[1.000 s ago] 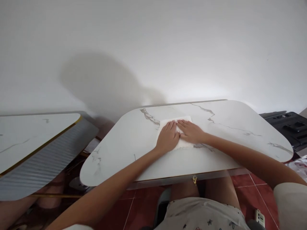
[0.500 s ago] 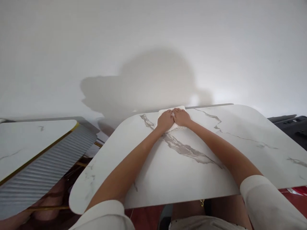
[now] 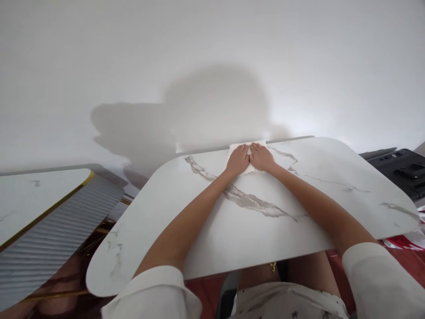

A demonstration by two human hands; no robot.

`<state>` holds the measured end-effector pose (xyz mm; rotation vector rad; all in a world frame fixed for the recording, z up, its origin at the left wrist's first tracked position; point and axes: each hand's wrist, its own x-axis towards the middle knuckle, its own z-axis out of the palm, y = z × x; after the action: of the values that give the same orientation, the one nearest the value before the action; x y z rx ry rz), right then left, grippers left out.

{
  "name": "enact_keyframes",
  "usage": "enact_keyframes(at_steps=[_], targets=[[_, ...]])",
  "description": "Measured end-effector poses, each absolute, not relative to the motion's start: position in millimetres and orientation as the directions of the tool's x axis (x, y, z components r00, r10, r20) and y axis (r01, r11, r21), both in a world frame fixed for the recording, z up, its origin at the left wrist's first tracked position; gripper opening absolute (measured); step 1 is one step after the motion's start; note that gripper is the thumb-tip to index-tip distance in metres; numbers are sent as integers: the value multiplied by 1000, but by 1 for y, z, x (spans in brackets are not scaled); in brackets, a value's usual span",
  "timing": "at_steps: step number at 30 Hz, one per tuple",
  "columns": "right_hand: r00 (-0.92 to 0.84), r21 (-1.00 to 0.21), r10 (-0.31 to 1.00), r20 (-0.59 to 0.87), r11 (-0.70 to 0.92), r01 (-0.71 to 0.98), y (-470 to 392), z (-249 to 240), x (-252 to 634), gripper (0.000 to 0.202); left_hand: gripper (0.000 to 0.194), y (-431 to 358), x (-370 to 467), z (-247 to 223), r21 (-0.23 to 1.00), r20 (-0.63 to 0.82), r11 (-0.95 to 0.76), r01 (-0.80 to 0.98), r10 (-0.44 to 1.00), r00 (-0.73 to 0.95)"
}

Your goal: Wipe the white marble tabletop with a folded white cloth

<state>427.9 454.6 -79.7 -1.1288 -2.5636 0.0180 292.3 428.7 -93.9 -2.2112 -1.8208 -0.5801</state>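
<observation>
Near the far edge of a white marble-patterned table (image 3: pixel 212 248), a white cloth (image 3: pixel 253 170) lies flat against the top. My left hand (image 3: pixel 238 159) presses down on the cloth's left part, palm down with the fingers laid flat and pointing away from me. Beside it, my right hand (image 3: pixel 261 157) rests flat on the right part of the same cloth. The two hands touch or nearly touch at the thumbs. Both arms stretch forward over the tabletop.
A pale wall (image 3: pixel 332 66) rises just behind the table. At the left stands a second marble-patterned table (image 3: pixel 40 190) with a gold edge and ribbed grey side. A black object (image 3: pixel 398 170) is beyond the right edge, with red and white fabric (image 3: pixel 403 241) below it.
Both hands and the cloth have moved to the right along the table's far edge. The camera view has shifted a little, showing more of the table's right end.
</observation>
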Motion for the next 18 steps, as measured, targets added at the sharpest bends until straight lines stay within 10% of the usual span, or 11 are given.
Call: enact_keyframes(at_steps=[18], targets=[[-707,-166,627,327,774,611,259,-71,471,52,51,215,339,-86,119,288,-41,992,958,5]])
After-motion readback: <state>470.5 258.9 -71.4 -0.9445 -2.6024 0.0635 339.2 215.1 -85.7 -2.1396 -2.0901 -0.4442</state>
